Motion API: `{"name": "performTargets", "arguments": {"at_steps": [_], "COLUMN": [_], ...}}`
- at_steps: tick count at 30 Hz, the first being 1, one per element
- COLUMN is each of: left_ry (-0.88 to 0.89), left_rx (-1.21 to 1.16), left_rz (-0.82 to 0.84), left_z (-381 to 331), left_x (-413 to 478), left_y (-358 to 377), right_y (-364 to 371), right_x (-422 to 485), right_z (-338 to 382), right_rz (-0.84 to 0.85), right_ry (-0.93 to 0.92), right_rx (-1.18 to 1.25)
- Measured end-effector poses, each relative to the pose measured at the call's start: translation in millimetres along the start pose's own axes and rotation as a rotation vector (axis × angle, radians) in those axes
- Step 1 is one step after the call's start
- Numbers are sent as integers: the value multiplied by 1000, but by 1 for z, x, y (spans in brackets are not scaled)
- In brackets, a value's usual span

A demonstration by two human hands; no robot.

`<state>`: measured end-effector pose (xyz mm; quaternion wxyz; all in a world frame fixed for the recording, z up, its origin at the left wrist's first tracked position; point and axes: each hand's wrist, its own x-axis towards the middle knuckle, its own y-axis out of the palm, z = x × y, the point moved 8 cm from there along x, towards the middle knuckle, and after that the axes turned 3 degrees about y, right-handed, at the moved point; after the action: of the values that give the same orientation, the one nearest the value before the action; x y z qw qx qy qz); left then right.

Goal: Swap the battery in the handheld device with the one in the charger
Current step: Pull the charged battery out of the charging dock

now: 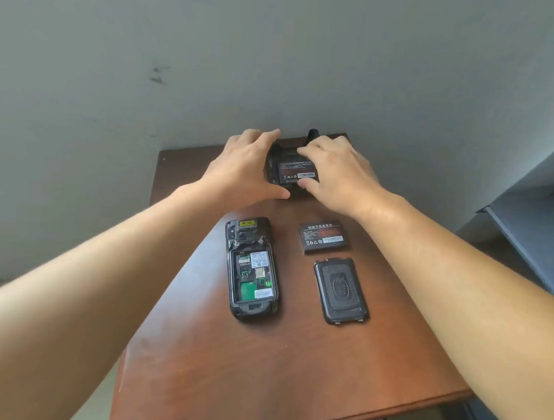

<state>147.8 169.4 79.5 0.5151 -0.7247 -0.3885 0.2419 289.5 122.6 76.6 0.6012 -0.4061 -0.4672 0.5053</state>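
The black plastic charger cradle (272, 165) at the far edge of the reddish-brown wooden bench (264, 366) is mostly hidden behind both hands, so its shape is hard to make out; only its dark body and a black upright post behind it show. The flat black rectangular battery with a white-printed label (297, 173) sits in the cradle, its label too small to read. The left hand (245, 168) is spread wide against the cradle's left side, thumb low at its front. The right hand (339, 174) has its fingertips on the battery's top edge and its thumb at the lower edge, pinching it loosely.

Nearer on the bench, the black handheld device (253, 268) lies face down with its battery bay open and bare. To its right lies a second black battery with a red-marked label (324, 237), and just nearer, apart from it, the black textured back cover (341, 290).
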Motion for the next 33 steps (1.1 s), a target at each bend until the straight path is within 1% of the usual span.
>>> {"name": "performTargets", "arguments": {"at_steps": [4, 7, 11, 14, 21, 28, 33], "left_ry": [-5, -4, 39, 45, 22, 2, -6], "left_rx": [45, 56, 52, 33, 31, 87, 119], "left_rz": [28, 63, 118, 103, 105, 116, 119], "left_z": [16, 25, 20, 21, 18, 19, 20], "left_x": [18, 29, 40, 42, 47, 45, 45], "left_y": [9, 19, 28, 27, 32, 31, 30], "right_y": [14, 26, 24, 22, 16, 14, 11], "right_x": [16, 23, 33, 41, 48, 52, 48], "right_z": [-1, -1, -1, 2, 14, 18, 21], "right_rz": [142, 203, 265, 299, 298, 294, 290], "right_ry": [-65, -118, -114, -95, -156, -108, -115], "right_rx": [-52, -100, -141, -151, -312, -302, -308]}}
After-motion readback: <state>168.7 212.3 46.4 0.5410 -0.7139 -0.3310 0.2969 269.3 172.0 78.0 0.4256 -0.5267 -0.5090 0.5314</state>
